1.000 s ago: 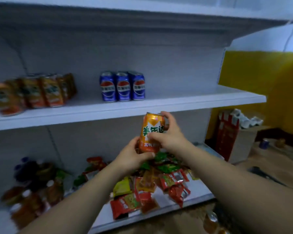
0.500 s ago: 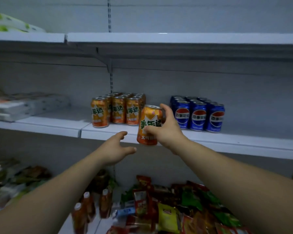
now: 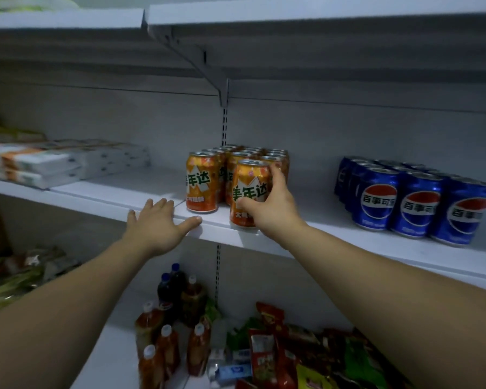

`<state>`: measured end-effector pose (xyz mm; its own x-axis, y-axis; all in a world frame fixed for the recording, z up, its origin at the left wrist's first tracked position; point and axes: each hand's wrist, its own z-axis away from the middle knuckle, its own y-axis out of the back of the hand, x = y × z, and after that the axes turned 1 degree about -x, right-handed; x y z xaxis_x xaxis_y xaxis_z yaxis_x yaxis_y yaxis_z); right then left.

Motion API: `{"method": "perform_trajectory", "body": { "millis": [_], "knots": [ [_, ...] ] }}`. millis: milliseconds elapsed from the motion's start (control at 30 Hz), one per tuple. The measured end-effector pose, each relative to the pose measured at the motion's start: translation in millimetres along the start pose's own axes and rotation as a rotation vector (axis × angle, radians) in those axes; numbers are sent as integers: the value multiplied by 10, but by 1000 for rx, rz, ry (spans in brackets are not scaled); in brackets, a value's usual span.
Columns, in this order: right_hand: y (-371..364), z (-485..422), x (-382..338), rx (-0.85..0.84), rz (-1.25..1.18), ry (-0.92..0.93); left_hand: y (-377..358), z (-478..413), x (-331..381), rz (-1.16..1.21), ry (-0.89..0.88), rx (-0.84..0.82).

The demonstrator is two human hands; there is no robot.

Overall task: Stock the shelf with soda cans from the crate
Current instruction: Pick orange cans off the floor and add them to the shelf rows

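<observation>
**A:** What changed in the last half second?

**B:** The orange can (image 3: 249,192) was in the air, short of the lip. Now its base seems to sit on the shelf (image 3: 348,244), right at the front edge, at 4 o'clock from the front-left can of the orange block (image 3: 202,183). The right hand (image 3: 270,209) is grasping it, thumb across the label and fingers round the far side.

**A:** And the other one?

**B:** A second ago both hands held the can. The left hand (image 3: 157,223) now lies flat and released on the shelf lip, at 9 o'clock from the can, holding nothing.

**A:** What does that mean for the task?

**B:** I'd judge this can all but placed. It needs a nudge toward 12 o'clock to close up with the block, then letting go. The crate isn't in view.

**A:** Is there room to move?

**B:** It's tight at 12 o'clock, where the block is just beside the can. There is bare shelf at 3 o'clock up to the blue cans (image 3: 415,203), and more at 9 o'clock as far as the flat boxes (image 3: 54,161). The risk is at 6 o'clock. The can stands near the lip, with bottles (image 3: 180,318) and snack packets (image 3: 278,346) below.
</observation>
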<state>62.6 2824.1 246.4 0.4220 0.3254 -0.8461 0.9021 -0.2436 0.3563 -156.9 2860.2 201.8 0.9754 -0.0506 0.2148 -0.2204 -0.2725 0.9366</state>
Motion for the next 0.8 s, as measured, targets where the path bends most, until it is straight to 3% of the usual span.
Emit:
{"method": "perform_trajectory", "body": {
  "millis": [433,800],
  "knots": [
    [-434,-280,113,54,178,9,-284,-43,-36,57,7,92],
    [-415,-220,113,50,228,-26,-218,-28,1,68,15,38]
  ]
}}
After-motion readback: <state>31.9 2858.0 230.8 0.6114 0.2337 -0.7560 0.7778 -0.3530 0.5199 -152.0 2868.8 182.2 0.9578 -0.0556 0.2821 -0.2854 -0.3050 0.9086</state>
